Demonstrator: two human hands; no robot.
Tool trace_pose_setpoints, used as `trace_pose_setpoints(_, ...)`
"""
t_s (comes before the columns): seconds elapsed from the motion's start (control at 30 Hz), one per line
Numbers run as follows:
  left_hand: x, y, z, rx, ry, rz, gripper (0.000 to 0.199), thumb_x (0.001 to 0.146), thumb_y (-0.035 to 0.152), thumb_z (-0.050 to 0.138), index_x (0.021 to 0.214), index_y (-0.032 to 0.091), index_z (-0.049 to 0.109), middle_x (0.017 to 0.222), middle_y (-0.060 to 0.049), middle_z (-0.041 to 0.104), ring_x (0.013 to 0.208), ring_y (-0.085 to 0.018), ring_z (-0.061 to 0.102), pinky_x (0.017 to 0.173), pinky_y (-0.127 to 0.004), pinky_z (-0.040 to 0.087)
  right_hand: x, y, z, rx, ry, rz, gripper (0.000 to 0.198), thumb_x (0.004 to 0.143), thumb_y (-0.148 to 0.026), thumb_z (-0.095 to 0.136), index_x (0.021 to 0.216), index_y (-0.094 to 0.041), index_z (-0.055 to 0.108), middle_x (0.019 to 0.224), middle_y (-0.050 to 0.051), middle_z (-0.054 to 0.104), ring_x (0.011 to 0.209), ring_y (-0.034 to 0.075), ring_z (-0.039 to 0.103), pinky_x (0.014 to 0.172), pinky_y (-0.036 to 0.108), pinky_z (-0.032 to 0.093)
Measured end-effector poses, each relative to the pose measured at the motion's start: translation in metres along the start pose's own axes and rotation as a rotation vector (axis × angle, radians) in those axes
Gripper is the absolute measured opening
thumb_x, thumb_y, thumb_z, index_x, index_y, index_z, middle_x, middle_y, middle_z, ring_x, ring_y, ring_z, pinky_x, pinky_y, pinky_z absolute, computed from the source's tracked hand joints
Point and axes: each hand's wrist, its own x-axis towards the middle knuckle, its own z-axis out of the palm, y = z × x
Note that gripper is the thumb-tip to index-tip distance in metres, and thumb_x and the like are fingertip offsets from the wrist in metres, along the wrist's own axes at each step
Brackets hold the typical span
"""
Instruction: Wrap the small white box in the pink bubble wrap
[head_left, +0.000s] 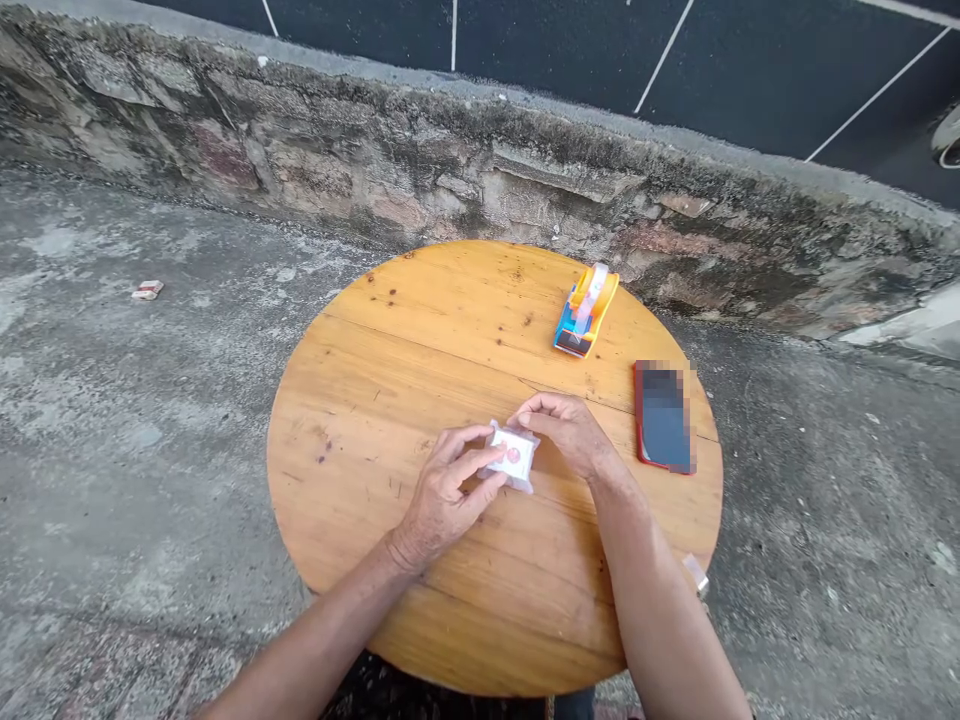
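Note:
A small white packet in clear plastic wrap, with a reddish round print on top, lies on the round wooden table. My left hand holds it from the left, fingers on its top and far edge and the thumb along its near edge. At the packet's far right corner, my right hand has thumb and index finger pinched together on the edge of the wrap. The other right fingers curl behind, and their tips are partly hidden.
A blue and yellow tape dispenser stands towards the back of the table. To the right lies a phone in a red case. A small clear plastic piece sits at the right edge. Behind runs a low stone wall; a small box lies on the concrete floor.

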Motion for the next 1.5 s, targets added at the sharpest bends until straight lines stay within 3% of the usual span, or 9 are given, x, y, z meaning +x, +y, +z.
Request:
trace_pose_setpoints(0.9,0.000,0.000,0.003,-0.047,0.006,-0.003,0.027,0.084,0.017,0.063,0.110,0.023,0.067,0.117,-0.011,0.057,0.107,-0.022,0.057,0.089,-0.040,0.051,-0.007,0.001,-0.005,-0.134,-0.128,-0.064,0.012,0.076,-0.027,0.063,0.075,-0.018,0.070,0.071,0.000,0.069,0.066,0.014,0.060,0.066,0.026,0.046)
trace_pose_setpoints(1.27,0.000,0.001,0.004,-0.047,0.014,-0.010,0.026,0.084,0.016,0.063,0.108,0.023,0.068,0.116,-0.010,0.058,0.106,-0.022,0.058,0.089,-0.039,0.052,-0.013,-0.002,-0.006,-0.413,-0.146,-0.233,0.017,0.085,-0.024,0.056,0.085,-0.020,0.072,0.083,0.001,0.072,0.078,0.016,0.065,0.073,0.026,0.048)
trace_pose_setpoints(1.5,0.002,0.003,0.003,-0.021,0.026,0.003,0.025,0.084,0.016,0.063,0.108,0.023,0.068,0.114,-0.009,0.059,0.104,-0.021,0.057,0.088,-0.038,0.051,-0.020,-0.008,-0.003,-0.616,-0.076,-0.343,0.019,0.087,-0.019,0.054,0.086,-0.022,0.072,0.082,0.000,0.073,0.074,0.015,0.065,0.070,0.024,0.047)
